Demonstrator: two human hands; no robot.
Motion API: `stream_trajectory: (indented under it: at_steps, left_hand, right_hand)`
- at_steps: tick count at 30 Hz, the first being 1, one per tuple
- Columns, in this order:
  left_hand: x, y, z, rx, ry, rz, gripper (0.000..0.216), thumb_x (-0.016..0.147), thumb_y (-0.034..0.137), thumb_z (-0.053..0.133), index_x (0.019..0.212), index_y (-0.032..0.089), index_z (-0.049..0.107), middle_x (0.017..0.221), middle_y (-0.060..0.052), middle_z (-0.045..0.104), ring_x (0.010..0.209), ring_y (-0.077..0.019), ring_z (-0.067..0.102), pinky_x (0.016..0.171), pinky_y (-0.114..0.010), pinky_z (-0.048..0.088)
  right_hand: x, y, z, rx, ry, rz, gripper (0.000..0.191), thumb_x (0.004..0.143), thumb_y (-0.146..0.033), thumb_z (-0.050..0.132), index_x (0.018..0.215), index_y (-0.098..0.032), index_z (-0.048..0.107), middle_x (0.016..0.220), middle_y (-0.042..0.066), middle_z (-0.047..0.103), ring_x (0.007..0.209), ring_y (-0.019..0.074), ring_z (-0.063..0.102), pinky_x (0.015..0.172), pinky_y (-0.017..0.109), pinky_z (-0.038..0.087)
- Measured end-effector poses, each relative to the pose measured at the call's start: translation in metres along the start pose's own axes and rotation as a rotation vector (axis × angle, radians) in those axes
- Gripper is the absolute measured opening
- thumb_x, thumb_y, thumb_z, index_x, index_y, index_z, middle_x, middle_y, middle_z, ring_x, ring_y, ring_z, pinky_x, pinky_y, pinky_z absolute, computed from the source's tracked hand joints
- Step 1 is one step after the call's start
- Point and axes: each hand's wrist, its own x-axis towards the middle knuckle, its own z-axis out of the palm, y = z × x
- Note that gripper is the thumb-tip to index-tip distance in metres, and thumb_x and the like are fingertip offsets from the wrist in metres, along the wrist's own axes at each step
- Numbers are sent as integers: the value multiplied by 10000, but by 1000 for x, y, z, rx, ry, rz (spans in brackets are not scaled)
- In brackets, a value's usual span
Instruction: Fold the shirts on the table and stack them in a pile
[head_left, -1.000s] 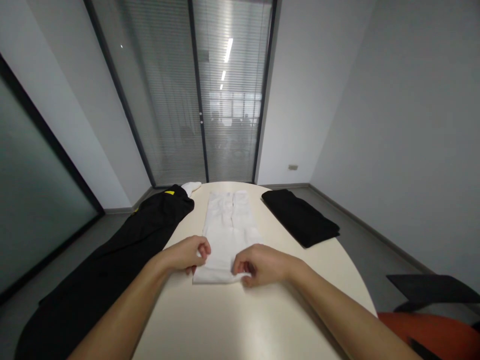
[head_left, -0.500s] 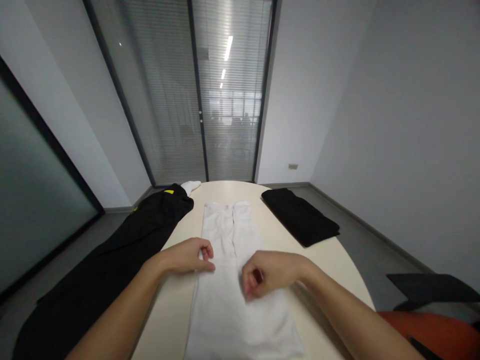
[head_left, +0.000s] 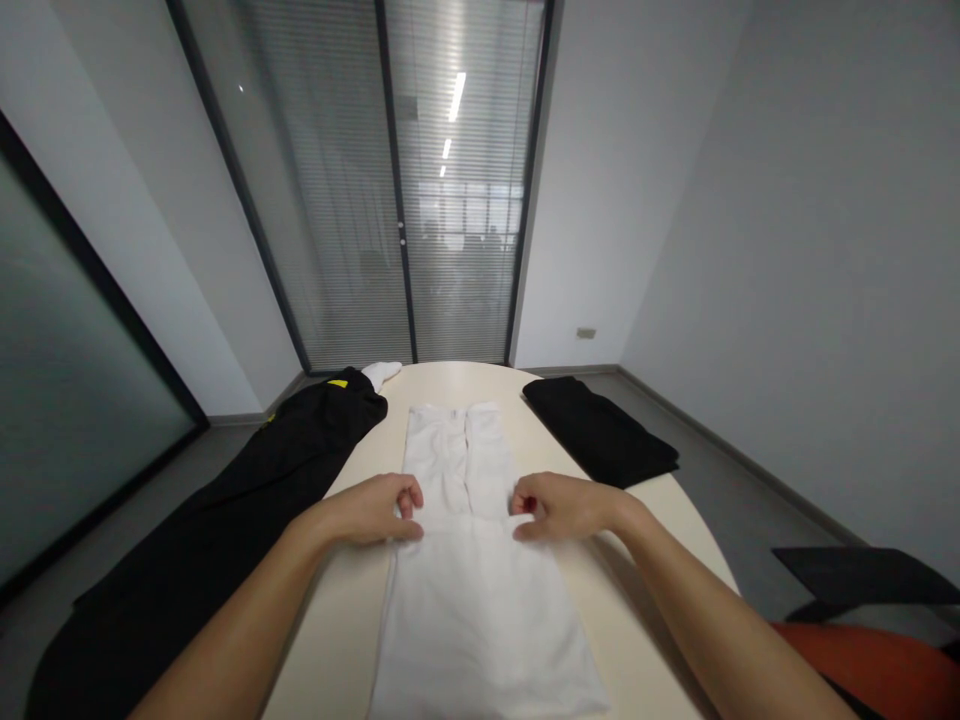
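A white garment (head_left: pixel 480 620) lies flattened lengthwise on the table in front of me, with a long crease down its far half and a crosswise edge near its middle. At the left end of that edge is my left hand (head_left: pixel 379 508), fingers curled and thumb below, with the cloth between them. My right hand (head_left: pixel 562 505) mirrors it at the right side, its curled fingers and thumb closed about the cloth. The fingertips are partly hidden, so the exact grip is hard to see.
A pale round-ended table (head_left: pixel 450 378) carries the cloth. Along its left side lies a black garment (head_left: pixel 247 490) with yellow marks, a white piece (head_left: pixel 382 372) at its far end. A folded black cloth (head_left: pixel 600 430) rests at the right. A red-seated chair (head_left: pixel 862 665) stands lower right.
My right hand has moved right and away from me, from above the garment's middle to its right side. The left hand has barely moved. The crosswise edge now looks straighter.
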Motion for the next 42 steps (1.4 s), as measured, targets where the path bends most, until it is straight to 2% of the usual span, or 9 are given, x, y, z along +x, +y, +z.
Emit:
stream_trajectory:
  at_steps: [7,10,19,23,26,29,31,36,42]
  left_hand:
    - [-1,-1,0,103,-3,-15,240,663,394,672,798,196,651,751,-1,648,649,-166,565,572,-244,356]
    - [-3,3,-1,83,14,21,204,659,361,667,782,199,640,700,19,608,631,-154,526,575,-241,340]
    - [-11,12,-13,-429,-215,152,343,678,405,727,819,198,493,699,70,467,607,-89,392,556,-205,280]
    - [-13,12,-14,-629,-49,208,387,720,448,741,907,194,517,771,46,489,666,-97,454,593,-201,338]
    - [2,6,-8,-813,234,183,435,741,455,731,1015,207,500,831,27,552,707,-115,536,638,-217,402]
    - [26,-7,5,-884,465,155,542,709,474,732,1112,199,495,948,-29,626,806,-165,617,737,-279,475]
    - [40,-18,14,-842,531,108,614,645,449,766,1127,178,500,986,-60,646,836,-178,631,774,-301,493]
    - [55,-38,31,-597,628,97,603,663,347,736,1199,184,512,1152,-90,621,748,-128,605,754,-303,516]
    - [42,-30,26,-431,523,93,496,659,282,716,1125,166,593,956,-20,605,648,-108,541,689,-273,470]
  right_hand:
    - [1,1,0,11,25,-12,417,752,-494,719,1028,-182,708,825,36,665,682,145,569,599,241,394]
    - [1,-4,-1,-3,6,-10,376,773,-509,689,931,-169,717,793,36,661,666,145,558,588,243,384]
    - [-6,-16,-7,214,-115,-174,159,801,-307,651,873,-173,606,781,-17,588,667,115,507,596,219,366]
    - [-3,-15,-8,461,108,-292,242,836,-390,671,894,-176,576,850,-2,586,759,132,538,683,234,412]
    - [10,-6,-3,582,415,-233,348,864,-516,623,965,-190,559,895,17,597,747,142,547,659,246,426]
    - [27,9,7,558,573,-193,397,878,-530,585,1096,-200,553,1076,67,625,882,182,589,729,278,459]
    - [37,19,16,451,595,-173,430,864,-448,617,1212,-208,541,1177,84,618,987,198,586,806,299,457]
    - [49,30,30,330,535,-123,508,817,-309,645,1300,-210,518,1234,71,622,914,172,589,821,301,451]
    - [41,29,20,218,427,-31,534,756,-265,698,1272,-211,573,1046,43,674,758,162,570,712,285,442]
